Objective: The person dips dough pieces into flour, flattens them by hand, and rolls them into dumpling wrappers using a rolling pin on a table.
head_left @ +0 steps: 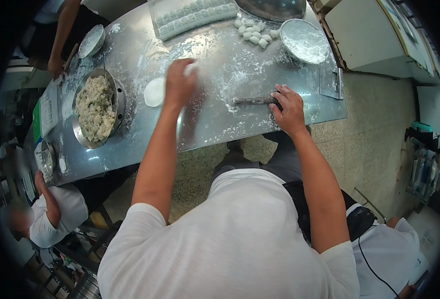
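Note:
On the floury metal table, my right hand (288,108) has its fingers curled over the right end of a thin dark rolling pin (253,100). My left hand (180,82) is partly smeared by motion, its fingers bent around a small white piece of dough (190,69). Just left of that hand lies a flat, round dough wrapper (154,92). Several small dough lumps (253,33) are clustered toward the far right, beside a bowl of flour (304,42).
A large metal bowl of filling (95,109) stands on the left. At the back is a tray of formed dumplings (195,17). A metal scraper (331,82) lies at the right edge. Co-workers stand at the table's left, one person's hand (55,67) near a flour bowl (92,42).

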A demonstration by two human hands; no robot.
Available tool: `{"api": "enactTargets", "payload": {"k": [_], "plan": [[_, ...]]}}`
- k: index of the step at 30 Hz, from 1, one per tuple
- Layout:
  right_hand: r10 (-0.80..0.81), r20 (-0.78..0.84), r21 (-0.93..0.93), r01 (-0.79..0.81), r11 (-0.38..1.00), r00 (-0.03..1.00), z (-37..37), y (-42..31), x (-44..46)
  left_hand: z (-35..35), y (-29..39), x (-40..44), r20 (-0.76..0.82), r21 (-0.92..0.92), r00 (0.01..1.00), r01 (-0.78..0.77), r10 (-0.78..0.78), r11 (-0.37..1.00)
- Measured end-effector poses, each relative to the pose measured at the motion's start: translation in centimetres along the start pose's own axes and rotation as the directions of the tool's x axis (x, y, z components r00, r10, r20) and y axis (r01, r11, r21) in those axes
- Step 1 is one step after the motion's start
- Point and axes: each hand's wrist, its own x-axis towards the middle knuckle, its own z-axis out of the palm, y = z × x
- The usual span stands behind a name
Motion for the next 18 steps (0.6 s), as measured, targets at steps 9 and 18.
{"api": "enactTargets", "payload": {"k": [9, 18], "plan": [[-0.032, 0.024, 0.002, 0.031, 1.000, 0.999, 0.4, -1.1, 1.5, 12.2, 9.8, 7.3, 0.293, 0.097, 0.910, -0.334, 0.294, 0.937], [0.016, 0.051, 0.028, -0.018, 0.999, 0.999, 0.0, -1.2, 1.6, 20.1, 10.6, 14.5, 0.485, 0.349, 0.827, -0.481, 0.284, 0.804]]}}
